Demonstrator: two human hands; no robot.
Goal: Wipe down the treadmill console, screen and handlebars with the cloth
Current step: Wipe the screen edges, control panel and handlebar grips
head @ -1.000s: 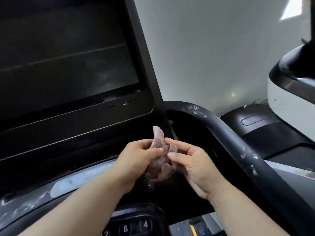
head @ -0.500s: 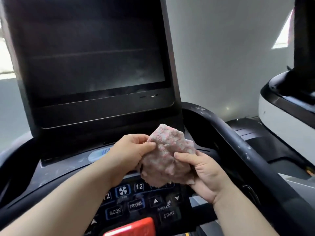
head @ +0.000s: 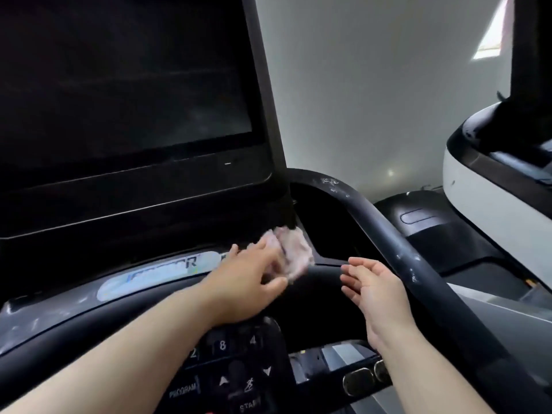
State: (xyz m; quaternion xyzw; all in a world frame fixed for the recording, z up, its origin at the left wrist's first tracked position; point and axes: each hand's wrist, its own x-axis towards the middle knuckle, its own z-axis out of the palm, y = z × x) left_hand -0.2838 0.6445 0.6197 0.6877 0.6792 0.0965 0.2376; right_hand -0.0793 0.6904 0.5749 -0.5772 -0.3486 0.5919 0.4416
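- The left hand [head: 251,279] grips the pink cloth [head: 294,249] between fingers and thumb; both are motion-blurred.
- The cloth is at the console [head: 59,309], just below the screen's [head: 119,85] lower right corner.
- The right hand [head: 373,288] is empty with its fingers loosely spread, beside the speckled handlebar [head: 388,234] and apart from the cloth.
- Buttons [head: 222,345] show below the left wrist.

Head camera looks forward and down, close over the treadmill console [head: 149,294].
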